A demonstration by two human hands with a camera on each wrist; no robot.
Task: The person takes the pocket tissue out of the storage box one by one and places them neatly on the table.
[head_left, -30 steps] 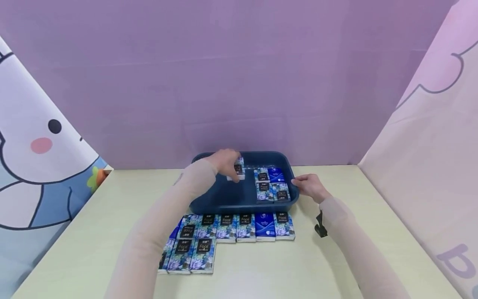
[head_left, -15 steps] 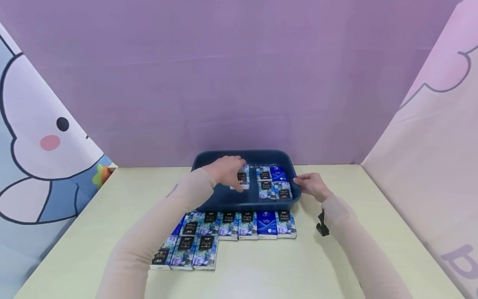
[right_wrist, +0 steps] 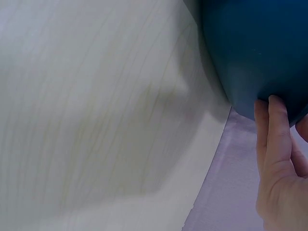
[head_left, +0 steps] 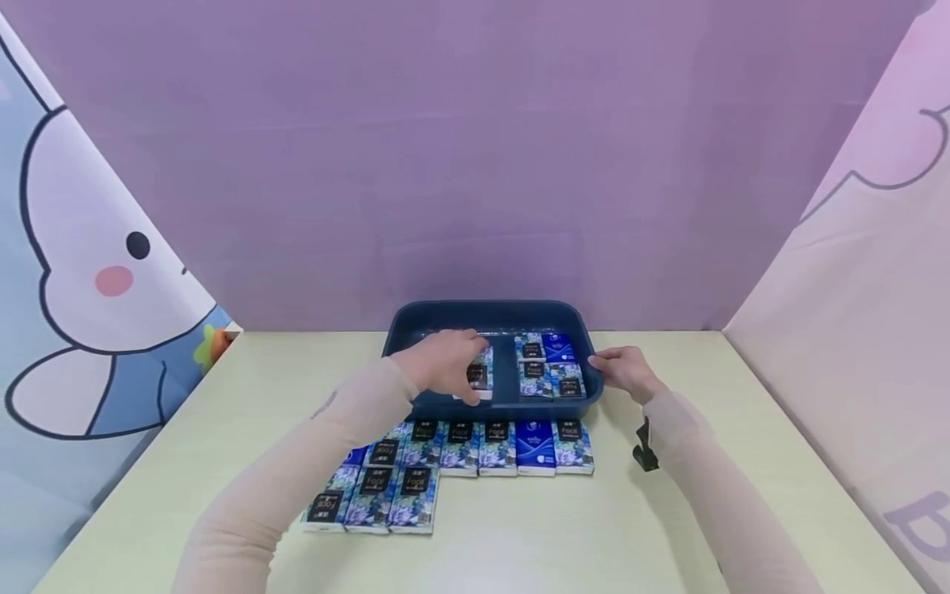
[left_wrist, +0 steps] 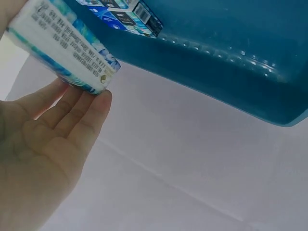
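Observation:
My left hand (head_left: 444, 363) grips a flowered tissue pack (head_left: 481, 375) over the left half of a dark blue tray (head_left: 505, 410). In the left wrist view, the fingers (left_wrist: 91, 113) lie against one end of this pack (left_wrist: 67, 48), whose white printed side faces the camera. My right hand (head_left: 627, 371) pinches the tray's right rim. The right wrist view has its fingers (right_wrist: 276, 130) along the outer wall, with the thumb partly hidden at the edge. Inside the tray at the right, several tissue packs (head_left: 534, 379) lie flat in a block, one of them plain blue.
In front of the tray, more tissue packs (head_left: 497, 450) lie in a row on the pale table (head_left: 534, 528). A second, shorter row (head_left: 411, 499) sits nearer at the left. A purple cloth backdrop (head_left: 475, 165) stands behind the tray. A black strap piece (head_left: 646, 450) hangs by the right wrist.
My left hand has brought its tissue pack nearer, toward the tray's front wall. The right hand has stayed on the rim. The head view has shifted slightly.

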